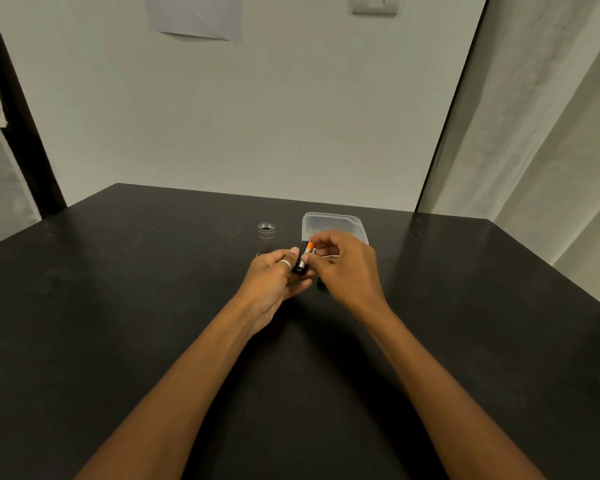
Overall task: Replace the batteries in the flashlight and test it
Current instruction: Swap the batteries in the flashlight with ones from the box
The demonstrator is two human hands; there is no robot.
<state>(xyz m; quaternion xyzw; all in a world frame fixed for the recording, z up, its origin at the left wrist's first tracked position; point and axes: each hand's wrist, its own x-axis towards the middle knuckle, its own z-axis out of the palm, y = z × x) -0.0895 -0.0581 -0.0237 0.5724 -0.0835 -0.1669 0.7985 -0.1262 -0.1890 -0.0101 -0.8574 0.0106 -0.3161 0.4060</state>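
Mid-swap, by the look of it: left hand [274,275] closed around a black battery holder [299,263], right hand [340,263] pinching an orange-and-silver battery [306,252] at the holder's slot. Flashlight body [266,237] stands upright, open end up, just left of the holder; clear plastic tub [333,225] just behind it. Whether the battery is going in or coming out, can't tell. Next move needs correct polarity and firm seating.

You have a black tabletop [153,306] before you, pushed against a pale wall [274,126]. A sheet of paper [194,15] hangs on that wall (its print too blurred to read), with a light switch [374,3] to its right. Pale curtains [548,161] hang on your right.
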